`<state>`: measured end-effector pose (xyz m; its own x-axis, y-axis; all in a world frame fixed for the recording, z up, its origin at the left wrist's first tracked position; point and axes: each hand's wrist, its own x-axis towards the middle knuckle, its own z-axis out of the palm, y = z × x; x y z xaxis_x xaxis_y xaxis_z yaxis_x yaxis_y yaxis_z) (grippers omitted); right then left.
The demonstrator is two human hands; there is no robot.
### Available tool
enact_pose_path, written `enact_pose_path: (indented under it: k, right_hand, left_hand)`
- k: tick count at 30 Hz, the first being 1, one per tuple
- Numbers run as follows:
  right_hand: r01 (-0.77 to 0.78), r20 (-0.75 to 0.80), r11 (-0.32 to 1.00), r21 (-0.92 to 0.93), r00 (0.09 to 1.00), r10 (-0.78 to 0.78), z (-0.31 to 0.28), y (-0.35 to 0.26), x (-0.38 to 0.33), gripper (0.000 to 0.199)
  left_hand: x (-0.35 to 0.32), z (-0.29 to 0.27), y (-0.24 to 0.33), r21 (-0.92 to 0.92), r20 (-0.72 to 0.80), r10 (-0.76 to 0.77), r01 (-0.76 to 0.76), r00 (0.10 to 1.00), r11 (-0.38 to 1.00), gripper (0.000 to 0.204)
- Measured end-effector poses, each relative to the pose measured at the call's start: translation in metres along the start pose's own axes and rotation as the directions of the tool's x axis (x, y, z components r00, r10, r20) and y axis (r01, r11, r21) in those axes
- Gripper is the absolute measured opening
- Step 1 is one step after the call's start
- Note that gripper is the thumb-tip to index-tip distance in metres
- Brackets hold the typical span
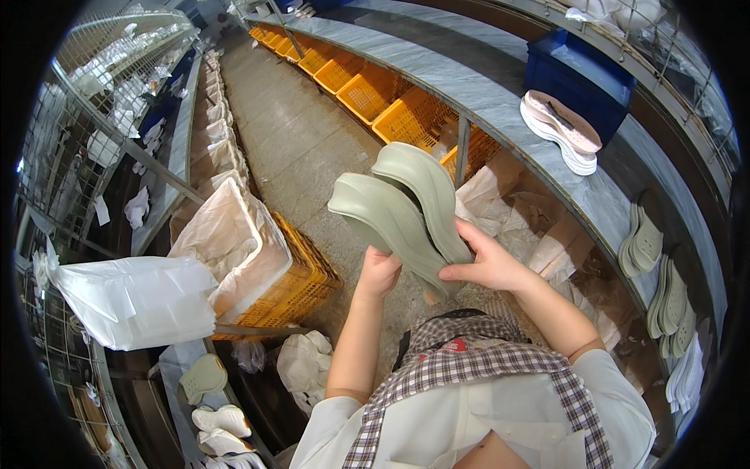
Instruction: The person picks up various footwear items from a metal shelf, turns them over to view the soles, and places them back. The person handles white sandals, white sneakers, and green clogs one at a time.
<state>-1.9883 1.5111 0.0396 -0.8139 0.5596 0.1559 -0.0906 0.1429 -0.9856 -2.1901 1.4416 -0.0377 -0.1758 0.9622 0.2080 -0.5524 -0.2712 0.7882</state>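
Note:
A pair of sage-green shoe soles (398, 215) is held up in front of my chest, one beside the other, with a dark gap between them. My left hand (380, 271) is closed on the left sole's lower side, most of its fingers hidden behind it. My right hand (490, 259) grips the right sole's edge near its lower end, the thumb lying across the front. More green soles (670, 301) stand in a row on the grey shelf (488, 74) at my right. Farther along it lies a pinkish-and-white pair of soles (558, 133).
Beside my left arm is a yellow crate (301, 273) lined with paper, with a white plastic bag (137, 301) next to it. White soles (221, 428) and a green sole (205, 378) lie at lower left. Yellow baskets (367, 92) line the right shelf's underside. A blue bin (578, 74) stands on that shelf.

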Motion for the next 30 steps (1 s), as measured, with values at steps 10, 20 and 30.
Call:
enact_pose_path:
  k: [10, 20, 30]
  right_hand:
    - [0.026, -0.030, 1.000, 0.004, 0.999, -0.025, 0.010, 0.000, 0.009, 0.078]
    - [0.325, 0.122, 0.899, -0.292, 0.945, -0.302, -0.011, 0.021, 0.032, 0.036]
    - [-0.220, 0.232, 0.841, 0.494, 0.966, 0.117, -0.003, 0.042, -0.003, 0.060]
  left_hand:
    - [-0.014, 0.000, 0.006, 0.166, -0.179, 0.025, 0.005, 0.984, 0.986, 0.044]
    - [-0.031, 0.047, 0.026, -0.591, 0.135, -0.308, 0.326, 0.942, 0.738, 0.035]
    - [-0.020, 0.051, 0.020, -0.283, -0.404, -0.321, 0.217, 0.856, 0.934, 0.032]
